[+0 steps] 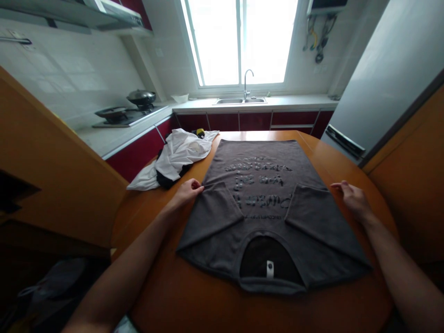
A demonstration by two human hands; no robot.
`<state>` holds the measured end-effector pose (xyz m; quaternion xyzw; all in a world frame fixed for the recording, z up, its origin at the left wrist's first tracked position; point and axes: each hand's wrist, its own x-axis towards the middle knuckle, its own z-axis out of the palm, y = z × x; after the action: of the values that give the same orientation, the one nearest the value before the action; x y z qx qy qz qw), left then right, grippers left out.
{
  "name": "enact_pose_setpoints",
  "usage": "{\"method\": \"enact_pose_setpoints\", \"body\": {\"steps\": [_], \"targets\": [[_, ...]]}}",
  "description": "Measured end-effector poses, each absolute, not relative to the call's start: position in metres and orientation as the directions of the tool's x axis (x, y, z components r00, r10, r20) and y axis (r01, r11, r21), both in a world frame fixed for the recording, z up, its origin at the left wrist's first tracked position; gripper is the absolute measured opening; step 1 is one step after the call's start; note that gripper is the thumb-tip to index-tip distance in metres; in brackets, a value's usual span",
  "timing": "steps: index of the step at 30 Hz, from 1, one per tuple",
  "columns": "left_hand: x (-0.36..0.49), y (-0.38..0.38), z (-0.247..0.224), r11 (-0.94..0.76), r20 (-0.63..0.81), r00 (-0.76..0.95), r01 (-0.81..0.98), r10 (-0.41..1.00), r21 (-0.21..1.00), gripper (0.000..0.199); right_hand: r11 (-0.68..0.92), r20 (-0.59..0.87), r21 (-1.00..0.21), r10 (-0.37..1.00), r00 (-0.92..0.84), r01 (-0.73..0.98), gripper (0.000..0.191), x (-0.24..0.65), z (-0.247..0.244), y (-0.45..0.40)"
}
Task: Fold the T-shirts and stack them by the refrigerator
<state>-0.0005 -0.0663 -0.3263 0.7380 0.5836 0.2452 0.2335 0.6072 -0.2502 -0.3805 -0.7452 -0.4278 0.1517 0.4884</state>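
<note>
A dark grey T-shirt (263, 185) with raised lettering lies flat on the wooden table (166, 286), its neck opening towards me. Both sleeves are folded inward over the front. My left hand (189, 190) pinches the shirt's left edge beside the folded sleeve. At the right edge, my right hand (351, 196) is beside the shirt, its fingers partly bent and apart, with a small gap between the fingertips and the fabric. A small white label (270, 269) shows inside the collar.
A pile of white and black clothes (183, 150) lies on the table's far left. Beyond stand a counter with a sink (231, 101), a stove with a pan (111, 113) and a lidded wok (141, 97). A fridge (385, 83) is on the right.
</note>
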Motion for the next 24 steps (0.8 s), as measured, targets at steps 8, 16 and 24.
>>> {"method": "enact_pose_setpoints", "body": {"steps": [8, 16, 24], "targets": [[0.009, -0.072, -0.330, -0.152, 0.161, 0.050, 0.676, 0.986, 0.721, 0.034, -0.151, 0.210, -0.850, 0.781, 0.588, 0.504, 0.057, 0.608, -0.382, -0.250], [0.018, -0.075, -0.333, -0.096, 0.150, 0.015, 0.828, 0.989, 0.552, 0.026, -0.140, 0.204, -0.863, 0.782, 0.588, 0.485, 0.057, 0.608, -0.383, -0.251], [0.011, -0.070, -0.336, -0.160, 0.156, 0.075, 0.729, 0.985, 0.666, 0.030, -0.137, 0.193, -0.873, 0.784, 0.590, 0.468, 0.055, 0.608, -0.382, -0.251]]}}
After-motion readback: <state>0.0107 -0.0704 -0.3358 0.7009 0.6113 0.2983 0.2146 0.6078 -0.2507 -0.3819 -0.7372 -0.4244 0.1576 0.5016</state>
